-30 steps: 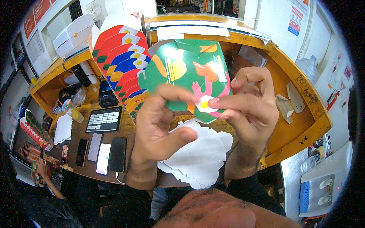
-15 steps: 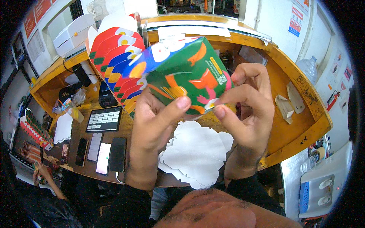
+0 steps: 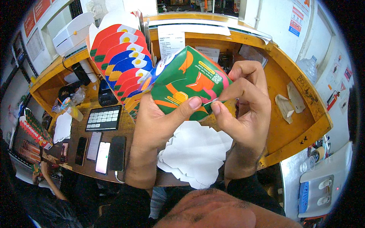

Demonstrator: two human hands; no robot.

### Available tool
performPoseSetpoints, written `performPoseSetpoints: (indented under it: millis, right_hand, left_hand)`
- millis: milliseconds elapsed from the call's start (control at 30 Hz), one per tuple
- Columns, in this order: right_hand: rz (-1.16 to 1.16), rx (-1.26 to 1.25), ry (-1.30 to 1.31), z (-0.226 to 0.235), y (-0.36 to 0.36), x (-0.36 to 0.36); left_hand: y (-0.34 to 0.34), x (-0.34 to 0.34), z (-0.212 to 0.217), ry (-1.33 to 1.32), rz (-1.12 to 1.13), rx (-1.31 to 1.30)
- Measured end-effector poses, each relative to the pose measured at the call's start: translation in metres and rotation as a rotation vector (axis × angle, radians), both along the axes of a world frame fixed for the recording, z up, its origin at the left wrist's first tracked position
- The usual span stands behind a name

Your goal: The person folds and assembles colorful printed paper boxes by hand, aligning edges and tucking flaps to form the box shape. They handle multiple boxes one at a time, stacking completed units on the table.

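Observation:
Over the desk I hold a green paper food carton (image 3: 190, 85) with orange and pink printing, tilted in the air. My left hand (image 3: 157, 121) grips its near left side, with the thumb lying across the printed face. The thumb and forefinger of my right hand (image 3: 249, 106) pinch the carton's lower right corner; the other fingers are curled above. Beneath my hands lies a loose pile of white flat carton blanks (image 3: 195, 148). Past my left hand leans a tall stack of nested red and blue cartons (image 3: 123, 53), partly covered by the held one.
Left on the desk lie a tablet (image 3: 103, 118) and several phones, including one with a lit screen (image 3: 102, 157). Behind them stands a yellow drink cup (image 3: 77, 114). A wooden ledge (image 3: 304, 89) curves round the right. Another person's hand (image 3: 45, 171) works at lower left.
The carton has dropped slightly and turned, so its printed face shows more squarely. My right fingers stay at its corner. A printed slip behind it has come into sight.

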State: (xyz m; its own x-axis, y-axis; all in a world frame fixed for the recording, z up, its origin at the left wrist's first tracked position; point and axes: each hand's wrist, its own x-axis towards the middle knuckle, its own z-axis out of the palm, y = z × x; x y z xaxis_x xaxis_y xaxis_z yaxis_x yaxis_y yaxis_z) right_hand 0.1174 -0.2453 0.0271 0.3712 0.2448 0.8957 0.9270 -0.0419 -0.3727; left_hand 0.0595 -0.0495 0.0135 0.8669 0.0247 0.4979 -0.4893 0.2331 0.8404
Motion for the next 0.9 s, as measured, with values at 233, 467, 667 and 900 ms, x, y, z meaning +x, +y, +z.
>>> performPoseSetpoints:
  millis: [233, 467, 667, 900]
  right_hand:
    - [0.042, 0.068, -0.033, -0.003, 0.004, 0.005]
    - [-0.027, 0.043, 0.000, -0.001, 0.004, -0.002]
    - [-0.030, -0.017, -0.100, 0.000, -0.002, -0.006]
    - [0.148, 0.040, 0.061, -0.001, -0.012, 0.001]
  left_hand:
    - [-0.007, 0.010, -0.017, -0.065, -0.044, -0.145]
    - [-0.006, 0.006, -0.016, -0.036, -0.029, -0.136]
    - [-0.009, 0.001, -0.016, -0.070, 0.051, -0.076]
    - [-0.005, -0.012, -0.012, -0.051, 0.025, 0.044]
